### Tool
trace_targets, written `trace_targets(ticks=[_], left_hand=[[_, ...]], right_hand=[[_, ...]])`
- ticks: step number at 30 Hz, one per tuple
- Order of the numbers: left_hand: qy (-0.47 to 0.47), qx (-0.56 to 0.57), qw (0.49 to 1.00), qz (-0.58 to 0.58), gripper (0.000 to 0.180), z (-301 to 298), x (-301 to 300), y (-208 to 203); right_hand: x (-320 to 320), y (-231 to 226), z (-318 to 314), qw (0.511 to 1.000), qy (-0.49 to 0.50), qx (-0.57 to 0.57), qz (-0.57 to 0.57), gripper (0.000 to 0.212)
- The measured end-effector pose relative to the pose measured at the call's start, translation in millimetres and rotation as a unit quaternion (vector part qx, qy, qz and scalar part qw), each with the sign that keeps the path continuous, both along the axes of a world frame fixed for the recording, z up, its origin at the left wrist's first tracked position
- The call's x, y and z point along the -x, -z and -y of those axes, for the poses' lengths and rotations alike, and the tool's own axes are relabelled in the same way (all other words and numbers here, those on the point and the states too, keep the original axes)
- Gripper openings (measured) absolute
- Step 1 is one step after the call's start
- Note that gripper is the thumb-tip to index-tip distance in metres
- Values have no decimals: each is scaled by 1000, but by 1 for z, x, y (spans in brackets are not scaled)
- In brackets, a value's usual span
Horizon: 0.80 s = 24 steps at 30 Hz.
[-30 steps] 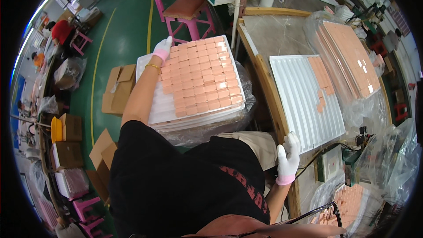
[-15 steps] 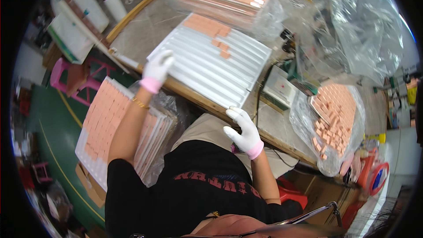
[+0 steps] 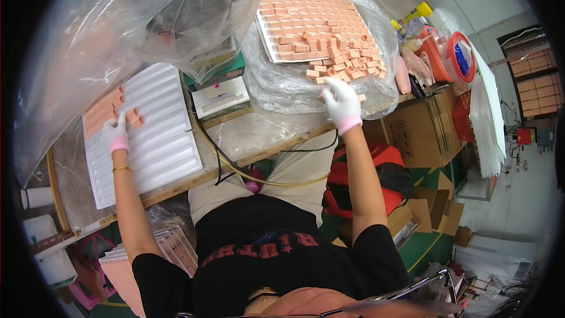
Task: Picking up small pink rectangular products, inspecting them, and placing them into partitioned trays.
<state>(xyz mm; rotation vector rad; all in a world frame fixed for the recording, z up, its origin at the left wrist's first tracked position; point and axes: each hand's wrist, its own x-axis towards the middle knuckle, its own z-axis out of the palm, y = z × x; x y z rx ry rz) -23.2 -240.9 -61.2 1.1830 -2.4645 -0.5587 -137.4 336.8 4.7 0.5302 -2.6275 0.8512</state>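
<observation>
Your left grip [image 3: 116, 136] touches peach blocks [image 3: 103, 112] at the ribbed tray's [image 3: 165, 153] far-left corner, hold unclear; your right grip [image 3: 341, 101], parted, is beside loose blocks [image 3: 350, 66] near the counter's [image 3: 276, 129] front edge, above green floor [image 3: 425, 253].

Standing here, I see a green-and-white boxy unit [image 3: 220, 97] on the grey desk [image 3: 276, 131]. Yellowish hose [image 3: 282, 185] and a black cord [image 3: 306, 150] droop off the front edge. Big clear plastic sheet [image 3: 100, 29], crumpled, over the upper left. White cylinder [image 3: 36, 198] far left, pink stool [image 3: 88, 297] down in that corner. Right side: round red tub [image 3: 462, 58] with blue inside, yellow bottle-like thing [image 3: 419, 12] near it. Cardboard box [image 3: 421, 132] with red basket [image 3: 464, 118] beside it. Open carton [image 3: 453, 218] on the green floor [image 3: 432, 259]. Small red box [image 3: 525, 136] and grey box [image 3: 546, 136] on the wall.
</observation>
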Motion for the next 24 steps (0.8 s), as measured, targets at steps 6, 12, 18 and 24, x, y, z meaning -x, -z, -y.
trace_targets(ticks=[6, 12, 18, 24], left_hand=[[28, -69, 976, -207, 41, 9, -11, 21], [118, -237, 916, -302, 37, -82, -19, -32], [220, -668, 686, -184, 35, -229, -3, -66], [233, -605, 748, -143, 34, -241, -1, -76]], right_hand=[[53, 14, 28, 957, 27, -281, -67, 21], [41, 0, 57, 991, -41, -131, 6, 20], [-37, -35, 136, 936, -319, 118, 90, 32], [-40, -41, 159, 933, -354, -3, 61, 35]])
